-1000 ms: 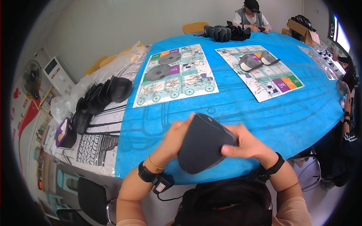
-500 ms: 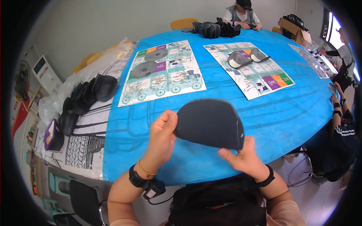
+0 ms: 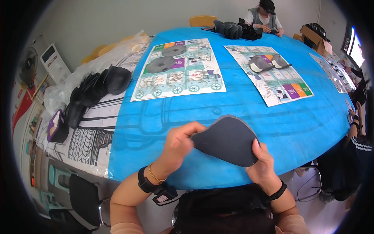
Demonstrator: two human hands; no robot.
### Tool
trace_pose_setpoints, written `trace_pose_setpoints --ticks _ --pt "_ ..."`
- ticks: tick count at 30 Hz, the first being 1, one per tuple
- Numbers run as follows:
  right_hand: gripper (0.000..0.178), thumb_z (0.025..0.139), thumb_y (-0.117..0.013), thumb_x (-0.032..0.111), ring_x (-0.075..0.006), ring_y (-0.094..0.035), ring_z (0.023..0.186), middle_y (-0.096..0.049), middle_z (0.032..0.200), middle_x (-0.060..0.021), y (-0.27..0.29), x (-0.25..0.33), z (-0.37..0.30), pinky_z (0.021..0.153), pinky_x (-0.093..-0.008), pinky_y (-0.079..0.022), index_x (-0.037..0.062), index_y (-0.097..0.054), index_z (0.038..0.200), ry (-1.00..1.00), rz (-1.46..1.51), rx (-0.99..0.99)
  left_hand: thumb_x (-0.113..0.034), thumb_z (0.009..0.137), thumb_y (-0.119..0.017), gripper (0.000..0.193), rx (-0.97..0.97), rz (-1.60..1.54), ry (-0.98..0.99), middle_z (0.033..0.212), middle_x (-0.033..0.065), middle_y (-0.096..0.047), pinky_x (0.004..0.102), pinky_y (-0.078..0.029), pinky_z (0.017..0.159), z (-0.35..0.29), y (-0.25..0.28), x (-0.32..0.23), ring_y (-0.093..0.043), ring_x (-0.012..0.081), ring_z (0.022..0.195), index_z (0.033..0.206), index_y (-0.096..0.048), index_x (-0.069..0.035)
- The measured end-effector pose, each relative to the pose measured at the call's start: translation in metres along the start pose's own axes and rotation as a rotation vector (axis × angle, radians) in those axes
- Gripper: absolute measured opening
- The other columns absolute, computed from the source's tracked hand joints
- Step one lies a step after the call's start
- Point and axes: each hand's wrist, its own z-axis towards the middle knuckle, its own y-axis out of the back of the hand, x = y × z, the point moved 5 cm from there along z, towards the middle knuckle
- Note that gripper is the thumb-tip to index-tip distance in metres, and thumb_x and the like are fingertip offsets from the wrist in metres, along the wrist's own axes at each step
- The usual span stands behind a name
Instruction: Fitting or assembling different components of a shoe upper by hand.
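A thin, dark grey pad (image 3: 228,142) with rounded edges is held up above the near part of the table, between both hands. My left hand (image 3: 178,143) pinches its narrower left corner, with the fingertips partly behind it. At the other end my right hand (image 3: 263,163) grips the lower right edge, thumb on the front face and the other fingers mostly hidden behind. The pad tilts and seems slightly bent, its pale rim showing along the top. Blue sheeting (image 3: 187,113) covers the table beneath.
Printed sheets carry grey oval pads (image 3: 160,65) and cup-shaped pieces (image 3: 261,63). Black curved pieces (image 3: 117,80) pile up at the left beside a purple-edged box (image 3: 58,126); more black pieces (image 3: 230,30) lie at the far edge. Other people (image 3: 265,19) sit around the table.
The pad has turned and tilted, its left end now narrower in view and lower. My left hand has shifted right and down, and my right hand's thumb now lies on the pad's face.
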Motion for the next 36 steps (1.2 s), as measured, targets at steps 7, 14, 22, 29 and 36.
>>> trace_pose_setpoints --ticks 7,14,22,29,36 --pt "0.047 0.101 -0.042 0.031 -0.0233 -0.055 0.116 -0.056 0.126 -0.0147 0.007 -0.011 -0.001 0.099 -0.0354 -0.043 -0.0076 -0.047 0.128 -0.108 0.21 -0.038 -0.025 0.088 -0.068 0.026 -0.028 0.421 0.198 0.072 -0.0034 -0.061 0.0195 -0.039 0.057 0.001 0.0 -0.011 -0.048 0.0019 0.067 0.089 -0.067 0.001" --pt "0.05 0.101 -0.037 0.035 -0.0304 -0.058 0.113 -0.056 0.126 -0.0187 0.019 -0.027 0.0 0.096 -0.0405 -0.048 -0.0063 -0.046 0.128 -0.234 0.457 -0.213 -0.02 0.086 -0.071 0.024 -0.02 0.088 0.246 0.075 -0.0014 -0.064 0.0179 -0.042 0.058 0.008 -0.007 0.008 -0.053 0.0015 0.069 0.093 -0.067 0.003" --pt "0.054 0.099 -0.04 0.037 -0.033 -0.054 0.118 -0.052 0.131 -0.0207 0.018 -0.041 -0.004 0.1 -0.0448 -0.044 -0.0057 -0.042 0.132 -0.275 0.618 -0.178 -0.018 0.085 -0.072 0.026 0.039 0.111 0.31 0.082 0.0021 -0.069 0.0171 -0.047 0.062 0.006 -0.005 0.015 -0.057 0.0021 0.073 0.1 -0.067 0.004" --pt "0.051 0.099 -0.041 0.035 -0.0351 -0.054 0.117 -0.053 0.129 -0.0216 0.016 -0.034 -0.001 0.099 -0.0471 -0.045 -0.0063 -0.044 0.129 -0.229 0.771 -0.178 -0.019 0.089 -0.068 0.022 0.035 0.241 0.376 0.072 -0.0006 -0.063 0.0183 -0.048 0.061 0.007 0.004 0.027 -0.055 0.002 0.068 0.08 -0.06 0.0" --pt "0.05 0.099 -0.041 0.035 -0.0354 -0.058 0.112 -0.054 0.126 -0.0225 0.022 -0.034 -0.005 0.094 -0.0476 -0.05 -0.0061 -0.046 0.127 -0.248 0.822 -0.218 -0.027 0.088 -0.069 0.042 0.017 0.36 0.304 0.049 -0.0016 -0.049 0.0196 -0.039 0.038 0.008 -0.008 0.006 -0.049 0.0009 0.048 0.061 -0.044 -0.006"
